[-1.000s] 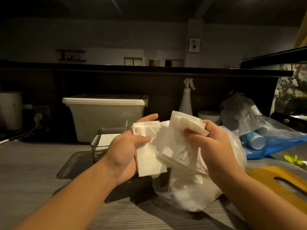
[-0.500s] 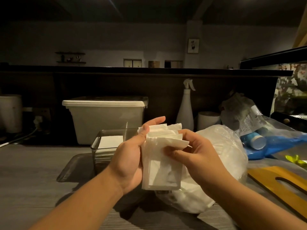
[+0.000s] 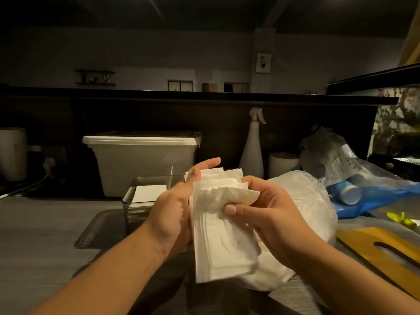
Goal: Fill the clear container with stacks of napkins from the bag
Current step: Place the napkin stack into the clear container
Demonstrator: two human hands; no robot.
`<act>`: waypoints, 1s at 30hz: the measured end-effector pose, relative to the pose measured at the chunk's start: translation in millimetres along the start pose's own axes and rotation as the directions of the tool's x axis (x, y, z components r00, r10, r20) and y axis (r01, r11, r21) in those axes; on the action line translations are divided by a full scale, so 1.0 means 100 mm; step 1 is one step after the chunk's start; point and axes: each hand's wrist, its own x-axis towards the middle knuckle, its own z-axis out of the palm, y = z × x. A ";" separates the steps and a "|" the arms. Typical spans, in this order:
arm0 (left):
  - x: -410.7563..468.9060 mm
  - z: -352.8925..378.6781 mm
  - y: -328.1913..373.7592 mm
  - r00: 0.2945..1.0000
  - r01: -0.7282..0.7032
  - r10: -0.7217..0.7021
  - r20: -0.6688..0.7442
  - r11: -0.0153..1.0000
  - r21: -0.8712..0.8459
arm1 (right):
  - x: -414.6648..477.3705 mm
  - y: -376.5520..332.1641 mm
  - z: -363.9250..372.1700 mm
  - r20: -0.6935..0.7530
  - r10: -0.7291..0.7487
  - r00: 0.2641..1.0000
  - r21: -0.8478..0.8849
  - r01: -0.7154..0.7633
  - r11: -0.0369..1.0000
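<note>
A stack of white napkins stands on edge between both hands, above the counter. My left hand presses flat against the stack's left face, fingers straight, thumb over the top. My right hand grips the stack from the right, thumb on the front napkin, fingers curled behind. The clear plastic bag of napkins lies right behind the stack. The clear container sits to the left behind my left hand, with white napkins lying inside.
A white lidded bin stands behind the container, which rests on a dark tray. A white spray bottle and paper roll stand at the back. A blue bag with a bottle and a yellow board lie to the right.
The two loose batches of napkins have been brought together into one upright stack. My right hand moved left against it, and both hands squared it up a little lower.
</note>
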 end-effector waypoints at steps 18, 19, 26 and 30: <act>-0.04 0.06 -0.05 0.998 0.007 -0.005 0.064 0.999 -0.037 | 0.01 0.18 0.06 -0.189 -0.043 0.981 -0.236 -0.003 0.972; -0.04 0.06 -0.05 0.998 0.010 -0.008 0.059 0.999 -0.031 | 0.01 0.18 0.06 -0.181 -0.047 0.982 -0.231 0.004 0.973; -0.05 0.06 -0.04 1.000 0.021 -0.021 0.018 1.000 -0.005 | -0.01 0.20 0.07 -0.150 -0.059 0.987 -0.236 0.022 0.972; -0.05 0.04 -0.03 1.000 0.022 -0.021 0.007 0.999 -0.029 | 0.00 0.19 0.04 -0.150 -0.051 0.987 -0.247 0.013 0.969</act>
